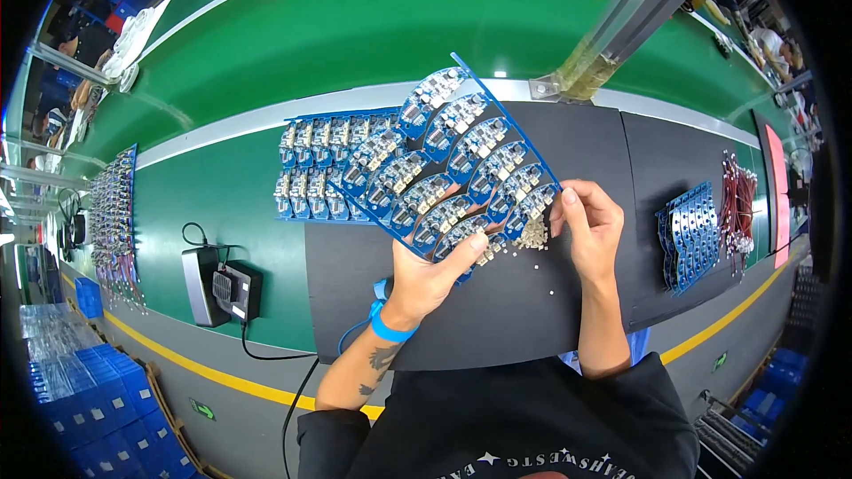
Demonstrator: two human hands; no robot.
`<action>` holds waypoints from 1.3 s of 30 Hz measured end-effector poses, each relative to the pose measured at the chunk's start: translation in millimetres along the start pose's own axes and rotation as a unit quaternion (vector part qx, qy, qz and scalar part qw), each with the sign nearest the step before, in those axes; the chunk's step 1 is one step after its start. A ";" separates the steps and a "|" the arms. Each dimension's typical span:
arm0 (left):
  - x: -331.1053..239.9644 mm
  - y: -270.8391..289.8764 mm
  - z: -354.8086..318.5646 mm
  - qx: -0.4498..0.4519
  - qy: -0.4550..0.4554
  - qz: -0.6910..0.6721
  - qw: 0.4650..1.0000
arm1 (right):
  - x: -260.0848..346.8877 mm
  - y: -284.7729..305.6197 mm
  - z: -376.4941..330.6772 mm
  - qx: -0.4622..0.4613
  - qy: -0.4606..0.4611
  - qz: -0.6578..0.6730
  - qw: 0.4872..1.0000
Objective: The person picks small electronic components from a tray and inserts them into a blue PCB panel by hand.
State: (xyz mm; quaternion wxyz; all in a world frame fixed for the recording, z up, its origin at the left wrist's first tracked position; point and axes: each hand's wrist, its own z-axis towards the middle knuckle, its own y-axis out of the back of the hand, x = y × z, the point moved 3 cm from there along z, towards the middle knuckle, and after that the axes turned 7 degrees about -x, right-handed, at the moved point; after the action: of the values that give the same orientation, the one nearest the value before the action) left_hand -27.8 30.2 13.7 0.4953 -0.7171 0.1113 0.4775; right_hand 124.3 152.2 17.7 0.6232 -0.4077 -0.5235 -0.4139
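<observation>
A panel of several blue circuit boards (479,155) is held up at a tilt above the black mat. My left hand (432,277) grips its lower edge, thumb on top and fingers reaching underneath. At the panel's right corner, my right hand (587,223) pinches the blue edge strip between thumb and fingers. Small white connectors are fitted on the boards. Partly hidden below the panel lies a pile of loose cream-coloured connectors (533,236), with a few strays on the mat. Another populated board panel (306,168) lies flat behind and to the left.
Stacked blue panels (689,238) and red-brown wire bundles (737,204) lie at right. A black power box (236,291) stands left; farther left is a row of wired boards (115,222). A metal post (635,13) rises beyond the mat, beside the green conveyor (355,44). A blue wristband (390,326) trails a cord.
</observation>
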 end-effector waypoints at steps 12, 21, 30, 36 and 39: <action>-1.2 2.2 -3.2 -0.014 0.028 0.013 0.999 | -1.7 3.7 4.3 -0.036 0.022 0.048 0.998; -3.1 -1.5 -2.7 -0.011 0.013 -0.035 0.999 | -4.3 2.6 5.7 -0.074 0.010 -0.019 0.997; -6.8 -1.5 -4.9 -0.011 0.001 0.028 1.000 | 13.9 -8.7 -0.3 -0.056 0.049 -0.011 0.997; -3.3 -2.1 -4.6 -0.013 -0.050 0.033 0.998 | 2.6 -21.8 -9.0 0.046 -0.016 -0.041 0.998; -4.5 -5.2 -7.3 -0.004 -0.054 0.104 0.993 | 0.4 -23.0 -8.8 0.054 -0.093 -0.027 0.994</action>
State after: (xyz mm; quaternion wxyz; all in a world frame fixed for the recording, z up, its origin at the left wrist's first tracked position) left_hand -22.6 25.4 20.8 0.4451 -0.6769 0.1565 0.5650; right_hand 105.4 136.4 18.8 0.5815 -0.3958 -0.6118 -0.3618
